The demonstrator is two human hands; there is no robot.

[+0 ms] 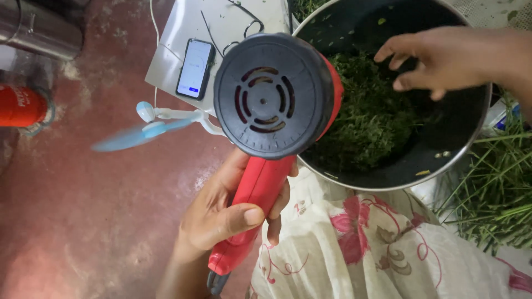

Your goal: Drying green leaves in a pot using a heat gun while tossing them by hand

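Two hands work at the dark pan (476, 127): left hand (221, 213) clamped on a red heat gun (271, 99) aimed at chopped greens (371, 116) inside, right hand (438, 58) spread, empty, above them.

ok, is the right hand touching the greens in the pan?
No: the right hand hovers open above the chopped greens in the dark pan, with a visible gap beneath the fingers.

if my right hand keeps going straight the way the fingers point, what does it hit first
Probably the chopped greens in the big pan. The right hand hovers open above them, fingers pointing left and slightly down. Depth is unclear; going flatter, it might meet the red heat gun first.
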